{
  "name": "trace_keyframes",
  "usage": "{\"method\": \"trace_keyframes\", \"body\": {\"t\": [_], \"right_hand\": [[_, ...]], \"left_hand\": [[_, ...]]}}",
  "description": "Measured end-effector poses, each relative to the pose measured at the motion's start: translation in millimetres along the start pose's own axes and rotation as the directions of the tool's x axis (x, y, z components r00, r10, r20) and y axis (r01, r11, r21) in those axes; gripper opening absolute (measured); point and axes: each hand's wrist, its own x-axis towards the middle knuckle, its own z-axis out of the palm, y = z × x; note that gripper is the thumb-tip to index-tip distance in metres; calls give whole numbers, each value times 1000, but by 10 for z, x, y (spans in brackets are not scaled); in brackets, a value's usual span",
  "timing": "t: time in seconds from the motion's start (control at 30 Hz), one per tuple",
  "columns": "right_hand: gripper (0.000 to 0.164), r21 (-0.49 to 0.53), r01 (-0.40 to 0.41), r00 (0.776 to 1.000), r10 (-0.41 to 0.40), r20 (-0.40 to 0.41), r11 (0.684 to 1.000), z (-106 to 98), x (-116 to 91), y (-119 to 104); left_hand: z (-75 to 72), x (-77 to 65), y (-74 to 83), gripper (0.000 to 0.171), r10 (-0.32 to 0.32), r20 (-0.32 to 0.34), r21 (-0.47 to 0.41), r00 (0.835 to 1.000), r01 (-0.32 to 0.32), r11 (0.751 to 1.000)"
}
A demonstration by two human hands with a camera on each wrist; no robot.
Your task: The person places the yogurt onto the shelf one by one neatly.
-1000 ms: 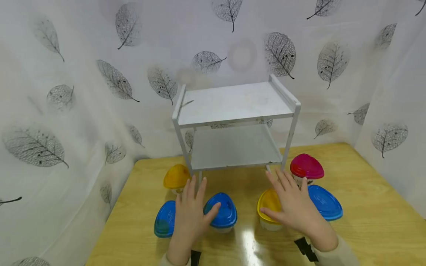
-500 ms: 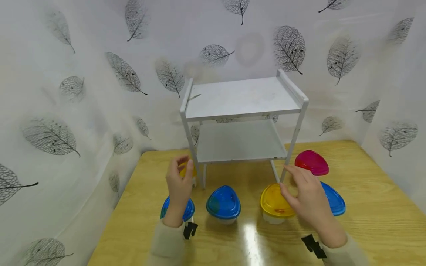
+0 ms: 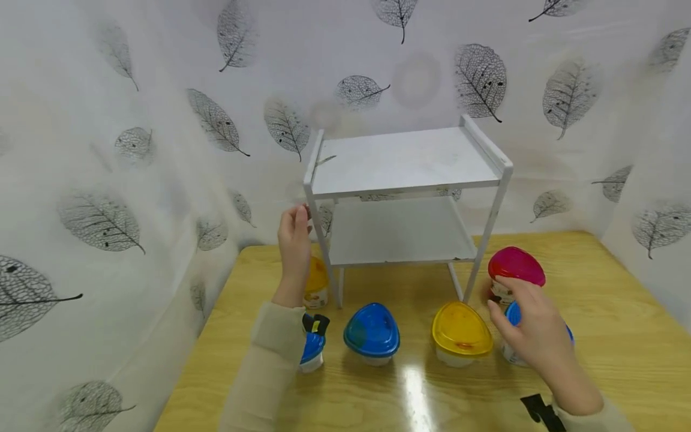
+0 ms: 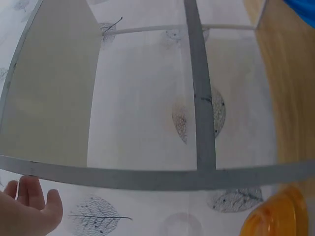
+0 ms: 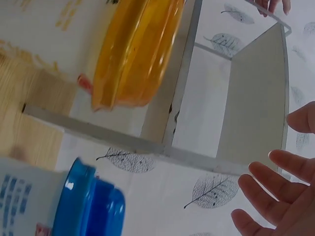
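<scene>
A white two-tier rack (image 3: 405, 162) stands on the table. My left hand (image 3: 294, 243) is raised beside its left front post, fingers loosely bent. In the left wrist view the fingertips come right up to the post (image 4: 123, 178); whether they touch it I cannot tell. My right hand (image 3: 540, 327) hovers over a blue-lidded tub (image 3: 513, 354), partly hiding it, near a pink-lidded tub (image 3: 515, 265). The right wrist view shows that hand (image 5: 285, 196) with spread, relaxed fingers and nothing in them.
A yellow-lidded tub (image 3: 461, 330) and a blue-lidded tub (image 3: 372, 330) stand before the rack. Another blue-lidded tub (image 3: 313, 349) and an orange-yellow-lidded one (image 3: 317, 276) are at the left, partly behind my arm. A leaf-print curtain (image 3: 162, 180) surrounds the wooden table (image 3: 216, 372).
My left hand has risen from over the left tubs to beside the rack's post. My right hand has moved right, from the yellow-lidded tub to over the right blue-lidded one.
</scene>
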Motion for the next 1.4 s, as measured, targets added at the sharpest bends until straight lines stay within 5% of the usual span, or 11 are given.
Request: {"method": "trace_keyframes", "body": {"t": [0.1, 0.3, 0.53, 0.8, 1.13, 1.4], "right_hand": [[38, 13, -52, 998, 52, 23, 999, -39, -29, 71], [38, -7, -153, 987, 153, 55, 988, -111, -50, 248], [45, -67, -264, 951, 271, 151, 962, -190, -133, 517], [59, -124, -289, 911, 312, 268, 949, -163, -323, 687], [77, -283, -333, 865, 411, 288, 900, -122, -450, 642], [77, -257, -351, 853, 421, 310, 900, -143, -492, 700]], "left_hand": [[30, 41, -23, 29, -43, 10, -65, 999, 44, 997], [28, 94, -26, 30, -46, 40, -152, 998, 52, 987], [-3, 131, -39, 36, -129, 81, -85, 988, 136, 987], [34, 129, -115, 41, -73, 109, -41, 991, 78, 996], [130, 111, -200, 41, -24, 130, -71, 991, 34, 997], [200, 91, -240, 41, -28, 128, -92, 991, 40, 995]]}}
